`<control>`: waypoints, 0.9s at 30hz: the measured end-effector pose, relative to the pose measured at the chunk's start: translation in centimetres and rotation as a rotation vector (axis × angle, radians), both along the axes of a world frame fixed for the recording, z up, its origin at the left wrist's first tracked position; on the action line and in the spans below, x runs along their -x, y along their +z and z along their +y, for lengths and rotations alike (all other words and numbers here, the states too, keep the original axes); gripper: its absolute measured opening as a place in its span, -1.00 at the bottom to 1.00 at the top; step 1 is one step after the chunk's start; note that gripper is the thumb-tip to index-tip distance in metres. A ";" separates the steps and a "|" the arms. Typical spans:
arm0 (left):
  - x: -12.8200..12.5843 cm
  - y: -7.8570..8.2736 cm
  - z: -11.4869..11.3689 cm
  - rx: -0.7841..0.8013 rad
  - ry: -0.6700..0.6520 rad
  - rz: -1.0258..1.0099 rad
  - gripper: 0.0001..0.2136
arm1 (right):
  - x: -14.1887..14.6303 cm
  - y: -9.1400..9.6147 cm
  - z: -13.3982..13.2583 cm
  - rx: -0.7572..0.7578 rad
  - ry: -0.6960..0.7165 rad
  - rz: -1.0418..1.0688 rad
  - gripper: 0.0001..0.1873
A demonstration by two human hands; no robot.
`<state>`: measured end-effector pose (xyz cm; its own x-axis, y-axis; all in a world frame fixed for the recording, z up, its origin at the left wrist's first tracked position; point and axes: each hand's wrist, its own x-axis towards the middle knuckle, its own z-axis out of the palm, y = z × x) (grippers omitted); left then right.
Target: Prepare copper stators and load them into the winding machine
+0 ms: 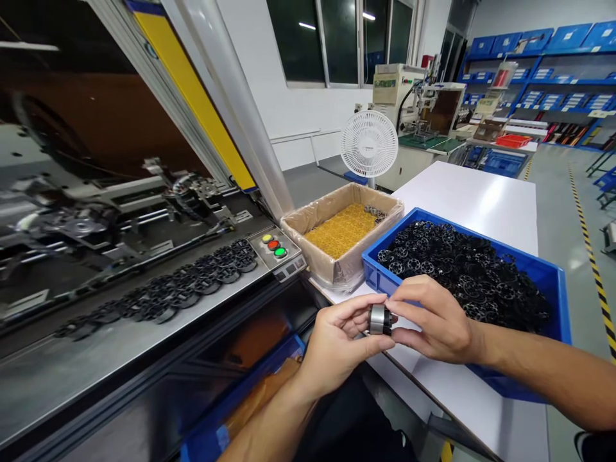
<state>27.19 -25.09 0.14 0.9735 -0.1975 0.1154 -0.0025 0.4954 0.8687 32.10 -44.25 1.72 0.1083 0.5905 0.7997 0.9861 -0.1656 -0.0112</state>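
Between my two hands is a small round part, a silver metal ring (378, 319) with a black plastic piece (389, 321) on its right side. My left hand (341, 337) grips the metal ring between thumb and fingers. With thumb and fingertips, my right hand (430, 321) pinches the black side. Both hands are in front of a blue bin (385, 276) heaped with black round plastic parts (462, 276). Left of that bin, a plastic-lined carton (332, 269) holds yellow pieces (344, 231) and a few metal rings (376, 213).
A machine ledge (110, 353) at left carries rows of black ring parts (187, 285), beside a button panel (275, 247). A white fan (369, 144) stands behind the carton. The bins rest on a white table (486, 199). Below the ledge is another blue bin (206, 443).
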 end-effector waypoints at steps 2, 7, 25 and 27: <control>0.0 0.0 0.0 0.010 -0.013 0.012 -0.46 | 0.0 0.0 -0.1 0.010 -0.005 -0.023 -0.66; 0.1 0.0 0.2 0.011 -0.053 0.022 -0.47 | 0.1 0.0 -0.2 0.011 -0.003 -0.042 -0.67; 3.0 -2.4 0.7 -0.472 -0.025 -0.337 -0.56 | -0.2 -0.2 0.3 -0.012 0.179 0.716 -0.67; 3.1 -2.3 0.3 -0.477 -0.016 -0.332 -0.61 | 0.0 -0.4 0.4 0.001 0.169 0.727 -0.69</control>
